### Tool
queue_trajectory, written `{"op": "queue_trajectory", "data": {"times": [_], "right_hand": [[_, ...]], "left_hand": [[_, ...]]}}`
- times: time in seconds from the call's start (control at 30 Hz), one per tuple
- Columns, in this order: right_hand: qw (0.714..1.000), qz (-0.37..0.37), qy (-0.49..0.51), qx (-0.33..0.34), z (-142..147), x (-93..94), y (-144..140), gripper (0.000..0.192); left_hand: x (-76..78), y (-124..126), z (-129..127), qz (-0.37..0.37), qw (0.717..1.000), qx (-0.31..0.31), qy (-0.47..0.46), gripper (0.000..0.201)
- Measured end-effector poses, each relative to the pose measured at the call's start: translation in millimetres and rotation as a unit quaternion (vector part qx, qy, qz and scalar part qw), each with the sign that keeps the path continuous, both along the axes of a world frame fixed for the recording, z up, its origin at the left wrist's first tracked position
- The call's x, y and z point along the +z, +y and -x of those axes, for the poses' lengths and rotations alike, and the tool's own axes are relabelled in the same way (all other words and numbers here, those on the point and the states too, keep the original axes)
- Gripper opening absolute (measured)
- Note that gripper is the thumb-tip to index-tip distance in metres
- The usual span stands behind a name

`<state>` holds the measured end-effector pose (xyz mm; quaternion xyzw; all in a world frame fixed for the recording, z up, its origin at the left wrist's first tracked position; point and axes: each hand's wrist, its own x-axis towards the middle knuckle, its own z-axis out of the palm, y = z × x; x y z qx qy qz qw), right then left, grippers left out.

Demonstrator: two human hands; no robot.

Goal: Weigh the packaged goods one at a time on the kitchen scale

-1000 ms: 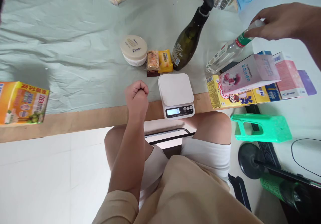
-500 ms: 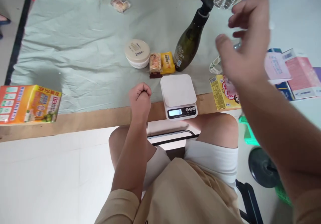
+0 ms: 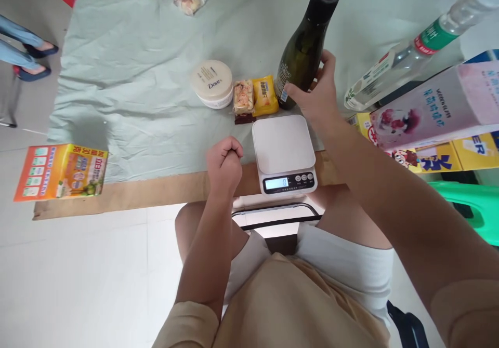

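My right hand (image 3: 317, 93) is around the lower part of a dark green pump bottle (image 3: 302, 52), thumb on the label side and fingers behind it. The bottle stands on the cloth just beyond a white kitchen scale (image 3: 284, 143), whose lit display seems to read 0. My left hand (image 3: 225, 165) rests as a closed fist at the table's front edge, left of the scale; whether anything is inside it is hidden. Left of the bottle lie a yellow snack packet (image 3: 265, 96) and a clear-wrapped snack (image 3: 244, 97), beside a round Dove jar (image 3: 212, 83).
On the right stand a clear bottle with a green label (image 3: 436, 35), a pink-grey box (image 3: 429, 106) and yellow boxes (image 3: 440, 158). An orange carton (image 3: 62, 171) is at the front left. A small wrapped snack (image 3: 189, 1) lies farther back. Another person's feet (image 3: 37, 59) show at far left.
My right hand has come down and left from the right side onto the pump bottle. The left fist stays closed by the scale. The view has shifted a little.
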<state>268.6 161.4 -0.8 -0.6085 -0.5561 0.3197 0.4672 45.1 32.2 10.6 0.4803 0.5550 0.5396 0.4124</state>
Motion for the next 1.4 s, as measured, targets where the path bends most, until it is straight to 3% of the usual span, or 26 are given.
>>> {"op": "queue_trajectory", "data": {"times": [0.13, 0.27, 0.37, 0.5, 0.63, 0.77, 0.9, 1.0, 1.13, 1.4], "right_hand": [[0.999, -0.009, -0.013, 0.029, -2, -13.6, 8, 0.101], [0.997, -0.060, -0.022, 0.037, -2, -19.5, 9, 0.093], [0.996, -0.087, -0.022, 0.003, -11, -20.9, 7, 0.088], [0.983, -0.185, -0.001, -0.006, -28, -7.0, -3, 0.080], [0.958, -0.285, 0.031, 0.025, -23, 20.6, -44, 0.065], [0.981, -0.191, 0.014, 0.014, 1, 30.8, -100, 0.075], [0.994, -0.102, 0.010, 0.034, 23, 27.3, -134, 0.078], [0.995, -0.102, 0.012, 0.014, 33, 27.7, -142, 0.072], [0.997, -0.079, 0.018, -0.002, 36, 26.9, -145, 0.076], [0.994, -0.108, -0.013, 0.021, 26, -0.1, -143, 0.092]], "left_hand": [[-2.4, 4, -2, -0.003, 0.999, -0.010, 0.037, 0.013], [-4.3, 7, -5, -0.013, 0.999, -0.003, 0.046, 0.014], [-4.7, 6, -9, -0.020, 0.999, -0.008, 0.043, 0.016], [-4.4, 3, -12, -0.021, 0.999, -0.018, 0.031, 0.017], [-5.3, 2, -15, -0.045, 0.998, -0.046, 0.018, 0.021], [-9.1, 3, -19, -0.074, 0.994, -0.075, 0.007, 0.005], [-14.7, 2, -20, -0.141, 0.980, -0.139, 0.022, 0.024], [-19.7, 2, -19, -0.184, 0.970, -0.152, 0.051, 0.030], [-27.7, 4, -21, -0.176, 0.971, -0.157, 0.044, 0.037], [-41.3, 8, -22, -0.219, 0.961, -0.156, 0.063, 0.045]]}}
